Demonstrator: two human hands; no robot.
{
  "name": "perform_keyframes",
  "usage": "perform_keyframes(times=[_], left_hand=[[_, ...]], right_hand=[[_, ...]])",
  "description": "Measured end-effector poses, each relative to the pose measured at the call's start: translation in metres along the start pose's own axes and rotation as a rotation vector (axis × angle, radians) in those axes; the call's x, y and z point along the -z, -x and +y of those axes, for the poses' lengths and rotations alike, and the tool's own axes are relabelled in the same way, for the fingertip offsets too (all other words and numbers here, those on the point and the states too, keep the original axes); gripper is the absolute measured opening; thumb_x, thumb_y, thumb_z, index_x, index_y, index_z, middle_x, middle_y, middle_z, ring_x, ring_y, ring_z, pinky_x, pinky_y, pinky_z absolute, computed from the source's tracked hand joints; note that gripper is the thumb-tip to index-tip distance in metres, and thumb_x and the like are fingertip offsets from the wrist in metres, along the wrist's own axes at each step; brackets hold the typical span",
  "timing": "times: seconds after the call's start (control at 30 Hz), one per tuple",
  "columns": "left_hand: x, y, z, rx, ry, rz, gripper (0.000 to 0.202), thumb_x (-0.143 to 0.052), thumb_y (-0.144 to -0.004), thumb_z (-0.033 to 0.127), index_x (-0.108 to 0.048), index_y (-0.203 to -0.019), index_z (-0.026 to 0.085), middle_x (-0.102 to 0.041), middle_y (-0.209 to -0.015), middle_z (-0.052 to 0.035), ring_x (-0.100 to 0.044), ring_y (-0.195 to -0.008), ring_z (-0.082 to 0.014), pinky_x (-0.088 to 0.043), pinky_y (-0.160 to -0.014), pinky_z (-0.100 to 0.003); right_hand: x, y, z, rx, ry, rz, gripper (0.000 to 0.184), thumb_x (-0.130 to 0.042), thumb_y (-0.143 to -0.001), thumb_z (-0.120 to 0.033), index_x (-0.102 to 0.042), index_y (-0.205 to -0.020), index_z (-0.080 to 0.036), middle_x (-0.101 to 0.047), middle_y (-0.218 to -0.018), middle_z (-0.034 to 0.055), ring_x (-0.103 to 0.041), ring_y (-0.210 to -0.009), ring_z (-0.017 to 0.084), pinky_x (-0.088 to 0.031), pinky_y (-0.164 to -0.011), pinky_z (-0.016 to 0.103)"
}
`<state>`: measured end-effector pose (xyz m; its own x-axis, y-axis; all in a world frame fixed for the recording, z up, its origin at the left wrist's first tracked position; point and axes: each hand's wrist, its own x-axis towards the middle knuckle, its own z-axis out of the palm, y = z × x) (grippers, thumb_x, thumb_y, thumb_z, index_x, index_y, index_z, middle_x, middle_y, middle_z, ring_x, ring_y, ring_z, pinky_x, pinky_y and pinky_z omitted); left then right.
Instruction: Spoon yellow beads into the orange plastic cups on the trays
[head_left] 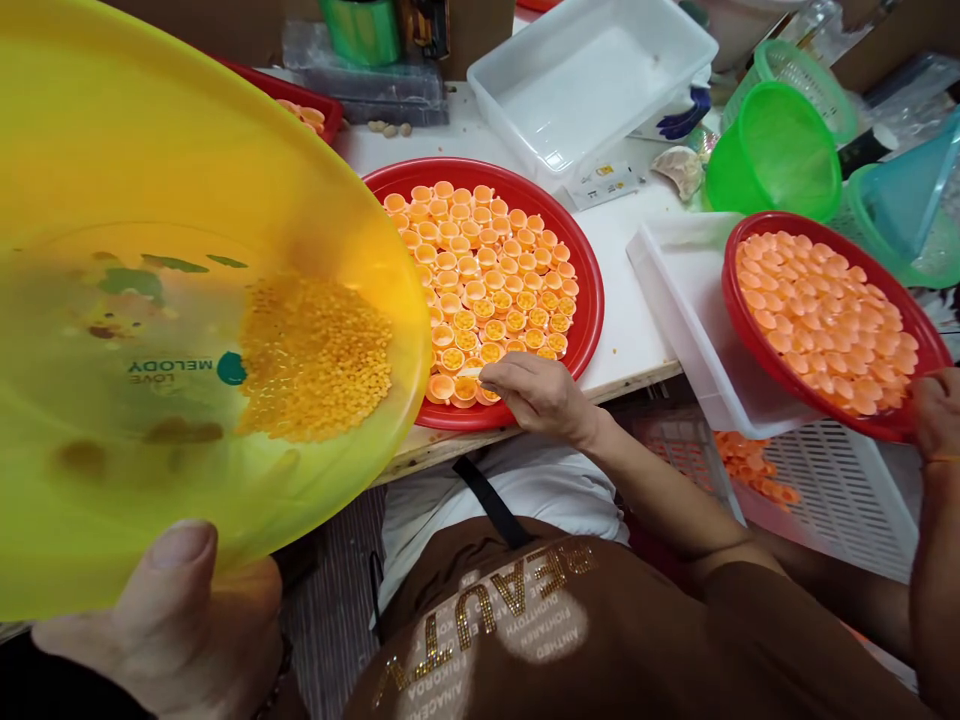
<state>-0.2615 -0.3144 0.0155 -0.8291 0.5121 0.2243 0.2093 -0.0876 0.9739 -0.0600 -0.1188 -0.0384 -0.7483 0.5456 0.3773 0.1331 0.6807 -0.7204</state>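
My left hand (187, 610) grips the near rim of a large translucent yellow basin (90, 500), thumb on top. The basin is tilted, and a heap of small yellow granules (319, 360) lies against its right side. My right hand (536, 395) is pinched around a thin white stick-like tool (470, 372), whose tip is too small to make out. It is over the near edge of a round red tray (596, 300) packed with small orange cups (450, 280). Several nearer cups hold yellow granules; the farther ones look unfilled.
At right, another person's hand (937, 410) holds a red tray (795, 385) of orange pieces over a white bin (675, 270). A white tub (585, 90) and a green basket (780, 150) stand behind. Below is a crate (862, 510) near orange pieces.
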Motion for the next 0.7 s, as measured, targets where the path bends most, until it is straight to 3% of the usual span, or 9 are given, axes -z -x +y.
perform_keyframes(times=[0.07,0.1,0.17,0.2,0.27,0.33,0.47,0.57,0.7], left_hand=[[0.004,-0.005,-0.007,-0.027,0.026,0.022,0.045,-0.068,-0.091,0.042,-0.046,-0.088,0.003,-0.049,-0.149,-0.0112,-0.035,-0.145,-0.0583,-0.032,-0.061,-0.033],[0.005,-0.007,-0.01,-0.055,0.045,0.041,0.045,-0.075,-0.083,0.046,-0.053,-0.086,0.006,-0.055,-0.144,-0.0099,-0.041,-0.145,-0.0547,-0.043,-0.059,-0.04],[0.007,-0.011,-0.012,-0.1,0.073,0.077,0.043,-0.086,-0.063,0.046,-0.063,-0.081,0.015,-0.065,-0.133,-0.0073,-0.051,-0.141,-0.0469,-0.063,-0.075,-0.053],[0.008,-0.012,-0.012,-0.097,0.084,0.093,0.041,-0.088,-0.057,0.043,-0.066,-0.082,0.019,-0.068,-0.127,-0.0063,-0.055,-0.138,-0.0434,-0.065,-0.086,-0.055],[0.01,-0.011,-0.01,-0.037,0.089,0.094,0.04,-0.088,-0.056,0.039,-0.07,-0.088,0.021,-0.071,-0.121,-0.0059,-0.061,-0.132,-0.0371,-0.061,-0.102,-0.056],[0.013,-0.007,-0.009,0.007,0.05,0.081,0.04,-0.087,-0.058,0.033,-0.072,-0.093,0.021,-0.073,-0.114,-0.0065,-0.067,-0.123,-0.0337,-0.058,-0.106,-0.054],[0.019,-0.002,-0.01,0.018,-0.057,0.051,0.042,-0.086,-0.061,0.028,-0.073,-0.1,0.018,-0.073,-0.111,-0.0076,-0.071,-0.112,-0.0297,-0.056,-0.107,-0.051],[0.016,-0.003,-0.007,-0.006,-0.016,0.049,0.036,-0.083,-0.064,0.028,-0.074,-0.097,0.018,-0.073,-0.109,-0.007,-0.072,-0.112,-0.0306,-0.051,-0.113,-0.054],[0.013,-0.009,-0.008,-0.041,0.029,0.088,0.033,-0.081,-0.063,0.029,-0.075,-0.095,0.021,-0.073,-0.108,-0.0054,-0.069,-0.117,-0.0331,-0.048,-0.116,-0.059]], right_hand=[[0.0,-0.006,-0.008,0.032,0.027,0.024,0.019,-0.055,-0.104,-0.03,-0.072,-0.099,-0.023,-0.072,-0.084,0.0074,-0.066,-0.077,0.02,-0.056,-0.073,0.034],[-0.002,-0.011,-0.013,0.028,0.022,0.06,0.019,-0.055,-0.104,-0.031,-0.072,-0.1,-0.024,-0.073,-0.087,0.0076,-0.067,-0.079,0.02,-0.057,-0.075,0.034],[-0.008,-0.023,-0.023,-0.003,-0.001,0.139,0.018,-0.055,-0.104,-0.031,-0.071,-0.1,-0.023,-0.074,-0.092,0.0083,-0.068,-0.082,0.02,-0.057,-0.079,0.035],[-0.014,-0.029,-0.028,-0.026,-0.011,0.164,0.018,-0.055,-0.104,-0.031,-0.07,-0.1,-0.023,-0.075,-0.094,0.0088,-0.069,-0.083,0.02,-0.058,-0.081,0.035],[-0.028,-0.041,-0.033,-0.069,-0.042,0.173,0.018,-0.055,-0.102,-0.03,-0.069,-0.096,-0.021,-0.074,-0.093,0.0091,-0.069,-0.084,0.02,-0.057,-0.083,0.035],[-0.044,-0.049,-0.035,-0.146,-0.119,0.13,0.018,-0.057,-0.1,-0.03,-0.067,-0.091,-0.019,-0.072,-0.085,0.0069,-0.069,-0.078,0.018,-0.057,-0.078,0.032],[-0.064,-0.055,-0.032,-0.485,-0.485,0.04,0.025,-0.065,-0.094,-0.042,-0.064,-0.09,-0.018,-0.065,-0.067,-0.0013,-0.059,-0.053,0.011,-0.05,-0.052,0.023],[-0.061,-0.055,-0.029,-0.668,-0.752,0.056,0.042,-0.076,-0.083,-0.057,-0.063,-0.09,-0.018,-0.066,-0.067,-0.0025,-0.055,-0.046,0.008,-0.046,-0.04,0.019],[-0.04,-0.05,-0.022,-0.668,-0.836,0.144,0.05,-0.082,-0.076,-0.062,-0.063,-0.088,-0.018,-0.066,-0.066,-0.0025,-0.053,-0.045,0.008,-0.046,-0.038,0.018]])
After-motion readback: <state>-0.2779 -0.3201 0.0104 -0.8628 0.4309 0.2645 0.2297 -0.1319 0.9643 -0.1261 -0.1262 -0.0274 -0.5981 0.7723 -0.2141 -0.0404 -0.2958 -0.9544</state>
